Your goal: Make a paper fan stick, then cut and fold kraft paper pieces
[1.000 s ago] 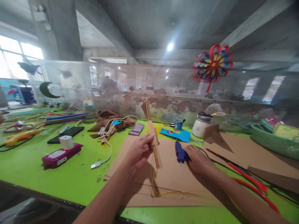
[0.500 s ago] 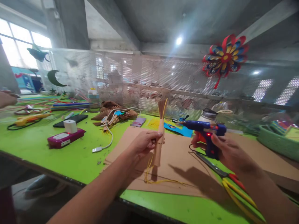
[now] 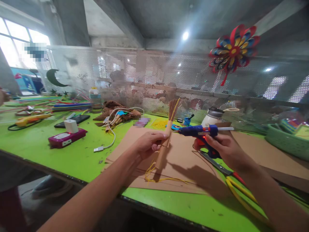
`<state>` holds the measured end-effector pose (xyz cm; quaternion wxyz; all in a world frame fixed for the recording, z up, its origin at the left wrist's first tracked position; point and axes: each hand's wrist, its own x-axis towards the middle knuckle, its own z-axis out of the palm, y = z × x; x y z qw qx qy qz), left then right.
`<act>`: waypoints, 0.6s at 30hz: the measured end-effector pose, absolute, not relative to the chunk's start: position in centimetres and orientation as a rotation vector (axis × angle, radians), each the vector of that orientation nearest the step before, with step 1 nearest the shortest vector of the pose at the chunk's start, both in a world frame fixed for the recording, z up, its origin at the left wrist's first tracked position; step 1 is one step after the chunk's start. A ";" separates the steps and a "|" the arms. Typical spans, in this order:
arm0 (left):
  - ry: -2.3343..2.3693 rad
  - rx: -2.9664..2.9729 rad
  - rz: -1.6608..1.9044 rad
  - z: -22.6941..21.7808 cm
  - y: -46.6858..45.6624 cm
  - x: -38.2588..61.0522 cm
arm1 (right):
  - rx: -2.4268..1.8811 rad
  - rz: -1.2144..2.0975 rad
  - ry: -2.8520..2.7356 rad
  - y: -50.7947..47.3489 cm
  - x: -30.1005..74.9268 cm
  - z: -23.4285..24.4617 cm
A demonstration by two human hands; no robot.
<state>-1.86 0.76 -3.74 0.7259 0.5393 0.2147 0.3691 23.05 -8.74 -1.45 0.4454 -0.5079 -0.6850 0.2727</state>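
My left hand [image 3: 153,143] pinches a small brown paper broom [image 3: 166,140], its fringed end pointing up and away. Yellow string [image 3: 166,179] trails near its lower end. In my right hand [image 3: 223,146] is a blue hot glue gun [image 3: 193,130] with a red light lit and a white glue stick out of its back. Its nozzle is at the broom's upper stem, close to my left fingertips; whether it touches, I cannot tell. Beneath both hands lie brown cardboard sheets [image 3: 137,177]. Scissors [image 3: 229,180] with red and yellow handles lie partly under my right forearm.
On the green table [image 3: 79,164] are a purple power strip [image 3: 65,138] with a white adapter, a white USB cable [image 3: 111,145], a black phone [image 3: 79,120] and a yellow glue gun [image 3: 31,120]. A green basket [image 3: 286,141] stands right. A perforated screen [image 3: 154,80] rises behind.
The glue gun has moved left, bringing its nozzle to the broom. The broom's top now leans more to the right. At the far left, another person's hand has drawn back toward the edge.
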 end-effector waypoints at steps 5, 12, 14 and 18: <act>0.472 1.214 0.813 -3.8 0.7 -1.9 | -1.248 0.660 -1.704 -8.7 22.9 -1.4; 0.508 1.226 0.821 -3.3 0.2 -1.9 | -1.248 0.673 -1.688 -8.7 22.8 -1.5; 0.511 1.219 0.818 -3.4 0.3 -1.9 | -1.236 0.673 -1.689 -8.6 22.8 -1.5; 0.518 1.193 0.809 -3.6 0.5 -1.9 | -1.232 0.649 -1.705 -8.6 22.8 -1.5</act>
